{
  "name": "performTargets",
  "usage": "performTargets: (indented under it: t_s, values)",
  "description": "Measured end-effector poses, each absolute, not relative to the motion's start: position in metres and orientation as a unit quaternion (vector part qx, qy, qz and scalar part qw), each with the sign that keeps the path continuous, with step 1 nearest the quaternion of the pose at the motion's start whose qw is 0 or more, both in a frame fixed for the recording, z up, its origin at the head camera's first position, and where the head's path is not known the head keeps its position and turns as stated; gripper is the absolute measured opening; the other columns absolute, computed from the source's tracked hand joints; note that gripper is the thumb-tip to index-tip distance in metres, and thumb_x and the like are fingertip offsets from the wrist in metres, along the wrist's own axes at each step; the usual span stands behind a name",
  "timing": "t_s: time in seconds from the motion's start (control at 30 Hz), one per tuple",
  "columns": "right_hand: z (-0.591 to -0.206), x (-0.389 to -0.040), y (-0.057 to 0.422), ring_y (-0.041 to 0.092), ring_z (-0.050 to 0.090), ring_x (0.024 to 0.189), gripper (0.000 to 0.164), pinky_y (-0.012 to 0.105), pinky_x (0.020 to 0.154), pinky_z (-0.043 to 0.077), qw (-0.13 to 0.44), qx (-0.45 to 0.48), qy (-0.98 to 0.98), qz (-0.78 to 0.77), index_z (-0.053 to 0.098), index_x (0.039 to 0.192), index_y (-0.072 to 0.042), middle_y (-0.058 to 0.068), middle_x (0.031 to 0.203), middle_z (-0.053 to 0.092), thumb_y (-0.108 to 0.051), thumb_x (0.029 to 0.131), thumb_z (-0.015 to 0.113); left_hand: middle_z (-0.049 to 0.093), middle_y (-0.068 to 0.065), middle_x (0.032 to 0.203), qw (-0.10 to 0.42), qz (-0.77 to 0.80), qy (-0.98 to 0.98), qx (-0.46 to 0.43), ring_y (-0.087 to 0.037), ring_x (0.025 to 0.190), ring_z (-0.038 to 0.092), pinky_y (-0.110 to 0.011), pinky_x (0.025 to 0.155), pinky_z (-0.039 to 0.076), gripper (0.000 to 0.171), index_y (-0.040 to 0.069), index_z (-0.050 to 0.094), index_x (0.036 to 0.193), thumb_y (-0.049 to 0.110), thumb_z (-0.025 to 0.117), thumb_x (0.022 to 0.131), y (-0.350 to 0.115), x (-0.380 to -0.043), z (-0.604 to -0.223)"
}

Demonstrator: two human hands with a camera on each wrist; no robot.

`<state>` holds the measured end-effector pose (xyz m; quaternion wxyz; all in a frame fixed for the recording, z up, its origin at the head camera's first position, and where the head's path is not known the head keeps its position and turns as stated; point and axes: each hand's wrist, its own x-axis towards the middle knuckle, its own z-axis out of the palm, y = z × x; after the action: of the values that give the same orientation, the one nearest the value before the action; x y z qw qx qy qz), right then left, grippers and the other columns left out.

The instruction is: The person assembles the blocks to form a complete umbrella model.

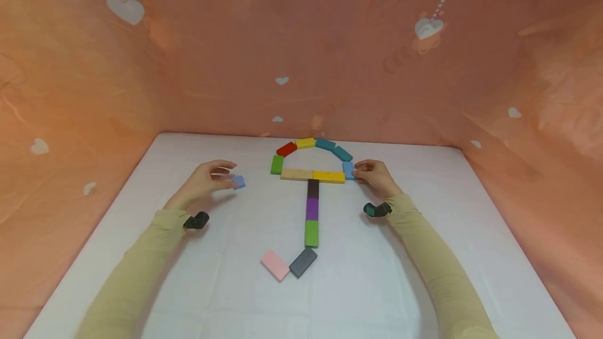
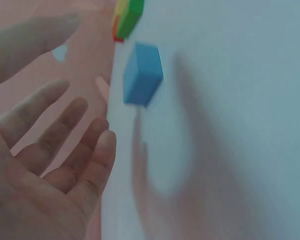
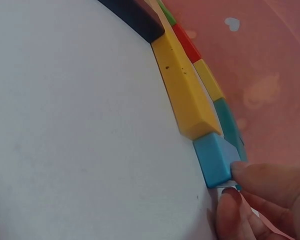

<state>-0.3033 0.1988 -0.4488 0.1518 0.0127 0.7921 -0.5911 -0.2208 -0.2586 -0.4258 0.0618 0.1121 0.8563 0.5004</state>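
On the left of the table, a small blue block (image 2: 149,75) lies beside my left hand (image 1: 207,179). In the left wrist view that hand's fingers are spread and apart from the block. My right hand (image 1: 375,176) is at the light blue block (image 1: 348,170), right end of an arch. The right wrist view shows its thumb and a finger at the block's outer end, fingers curled. This block (image 3: 215,159) touches or nearly touches the end of a yellow block (image 3: 187,92). The arch continues through teal (image 1: 342,154), yellow (image 1: 305,143), red (image 1: 286,149) and green (image 1: 277,165) blocks.
Below the arch runs a bar with a wooden block (image 1: 297,174). A stem of dark, purple (image 1: 312,209) and green blocks descends from it, with a grey block (image 1: 303,262) and a pink block (image 1: 275,266) at the bottom. A patterned cloth backdrop (image 1: 301,56) stands behind the table.
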Motion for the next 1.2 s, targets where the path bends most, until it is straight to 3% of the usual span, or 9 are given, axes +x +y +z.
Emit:
performTargets:
  t_s: [0.13,0.6,1.0,1.2]
  values:
    - [-0.45,-0.304,0.199,0.021,0.055,0.083,0.038,0.021,0.072,0.053,0.149,0.011,0.791,-0.594,0.053,0.126,0.005,0.016,0.104,0.054,-0.004,0.091,0.064,0.052,-0.022,0.133,0.052,0.468,0.877,0.101,-0.04,0.12,0.047,-0.053,0.097,0.04,0.062,-0.001,0.052,0.132,0.019,0.079,0.08,-0.262,-0.227,-0.431]
    - [-0.45,-0.303,0.199,0.021,0.056,0.083,0.037,0.021,0.072,0.053,0.145,0.009,0.799,-0.584,0.054,0.125,0.005,0.016,0.105,0.055,-0.005,0.091,0.064,0.056,-0.019,0.127,0.081,0.475,0.868,0.116,-0.034,0.113,0.048,-0.045,0.095,0.039,0.054,-0.002,0.055,0.129,0.01,0.077,0.081,-0.263,-0.24,-0.444]
    - [-0.448,-0.302,0.198,0.021,0.056,0.084,0.037,0.021,0.072,0.053,0.147,0.007,0.808,-0.571,0.054,0.125,0.005,0.017,0.106,0.055,-0.006,0.091,0.064,0.062,-0.018,0.119,0.068,0.472,0.872,0.112,-0.033,0.11,0.056,-0.045,0.093,0.045,0.048,0.0,0.059,0.125,0.005,0.076,0.08,-0.255,-0.24,-0.445]
    - [-0.447,-0.303,0.199,0.021,0.056,0.084,0.037,0.021,0.072,0.054,0.148,0.006,0.808,-0.571,0.054,0.125,0.006,0.017,0.105,0.055,-0.005,0.091,0.063,0.062,-0.022,0.113,0.045,0.465,0.873,0.139,-0.035,0.103,0.059,-0.036,0.086,0.05,0.048,-0.004,0.059,0.122,-0.005,0.076,0.077,-0.247,-0.238,-0.442]
